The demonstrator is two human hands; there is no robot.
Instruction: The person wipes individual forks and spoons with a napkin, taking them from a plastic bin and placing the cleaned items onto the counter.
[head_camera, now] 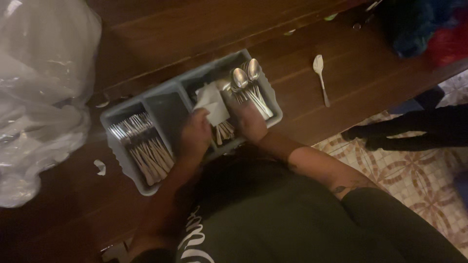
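Note:
A grey cutlery tray (127,113) with several compartments rests on a dark wooden table (341,78). Forks (141,143) fill its left compartment and spoons (247,83) lie in its right one. My left hand (194,136) grips a white cloth or paper napkin (212,103) over a middle compartment. My right hand (248,119) reaches into the tray beside it, near the spoon handles; whether it holds cutlery is hidden. More handles (224,132) show between my two hands.
A single spoon (321,78) lies loose on the table right of the tray. A large clear plastic bag (41,97) bulges at the left. Dark and red fabric (429,24) sits at the far right corner. Patterned floor tiles (424,180) show beyond the table edge.

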